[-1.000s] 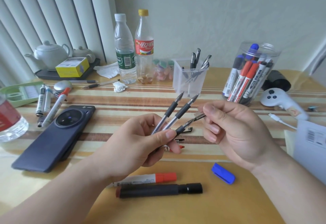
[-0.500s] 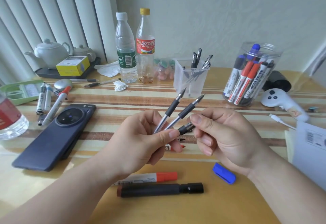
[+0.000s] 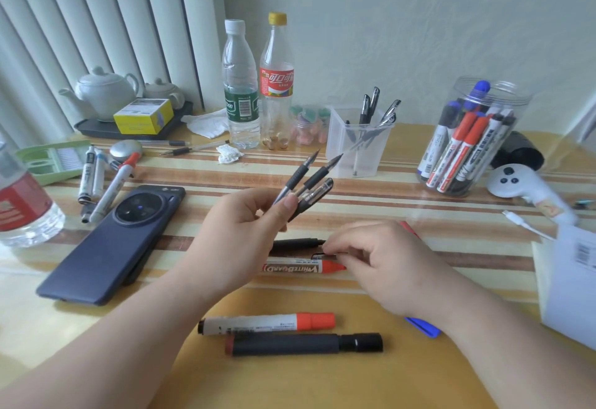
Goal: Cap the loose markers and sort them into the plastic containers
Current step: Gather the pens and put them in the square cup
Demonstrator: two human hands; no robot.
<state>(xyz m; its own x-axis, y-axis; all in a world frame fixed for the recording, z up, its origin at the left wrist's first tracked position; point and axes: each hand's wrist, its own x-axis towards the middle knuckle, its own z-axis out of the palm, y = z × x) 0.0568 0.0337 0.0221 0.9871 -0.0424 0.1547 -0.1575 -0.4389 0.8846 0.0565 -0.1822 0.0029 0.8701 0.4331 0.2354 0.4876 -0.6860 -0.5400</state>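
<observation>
Desk [image 3: 290, 383]: glossy clear cover over striped cloth, so round barrels could roll easily, in my judgement. Round clear plastic jar [image 3: 520, 108], far right, holds fat whiteboard markers standing capped, red, blue and black. Near it to the left, the square frosted cup [image 3: 358, 150] takes the slim pens, clips up; the sorting looks to be by thickness. Left hand [image 3: 238, 241] raised above the desk, fingers and thumb curled round three slim pens [image 3: 306, 183] fanned tip-up, probably to keep the points accessible: two bare metal tips with black ribbed grips, the third wearing a clear cap [image 3: 317, 189]. Right hand [image 3: 393, 263] low on the desk, fingertips pinching at a small black piece [image 3: 322, 255], likely a pen cap, though too hidden to be sure. It lies between a black pen [image 3: 296, 242] and an uncapped red whiteboard marker [image 3: 296, 268]. Nearer the body, side by side: a white marker with a red cap [image 3: 267, 324] and a matte black marker [image 3: 300, 344]. Loose blue cap [image 3: 422, 328] partly under the right wrist.
</observation>
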